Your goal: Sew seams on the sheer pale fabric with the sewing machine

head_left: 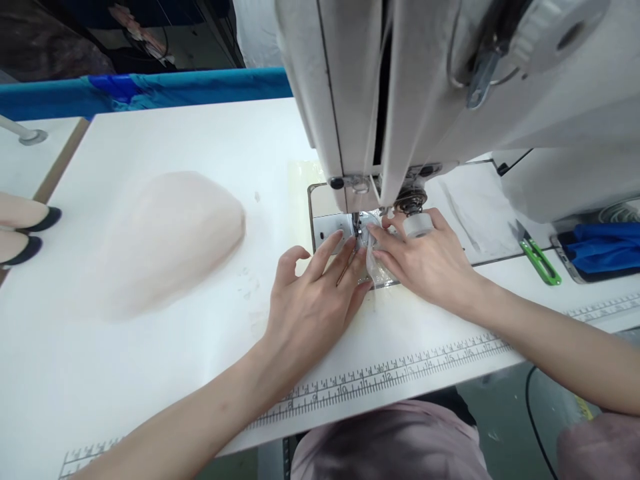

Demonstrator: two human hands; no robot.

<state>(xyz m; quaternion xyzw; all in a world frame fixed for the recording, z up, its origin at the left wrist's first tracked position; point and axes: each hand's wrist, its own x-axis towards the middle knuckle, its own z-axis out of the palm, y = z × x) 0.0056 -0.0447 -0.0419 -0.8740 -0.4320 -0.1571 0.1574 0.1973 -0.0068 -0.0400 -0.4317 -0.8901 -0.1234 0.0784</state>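
Observation:
Under the head of a white sewing machine (337, 113), both my hands rest by the needle and presser foot (357, 225). My left hand (315, 300) lies with fingers stretched out, its fingertips at the left and front of the foot. From the right, my right hand (433, 260) reaches in with thumb and fingers bent together at a thin, sheer white strip of fabric (371, 261). That strip runs from the foot toward the table's front. Part of the right fingers is hidden behind a white round knob (418, 225).
Green thread snips (540, 261) lie to the right, beside a phone (565, 257) with blue cloth (607, 247) on it. A pale sheer piece (185, 240) is on the table's left. Two beige, black-ended shapes (25, 230) enter at left. A printed ruler (380, 373) follows the front edge.

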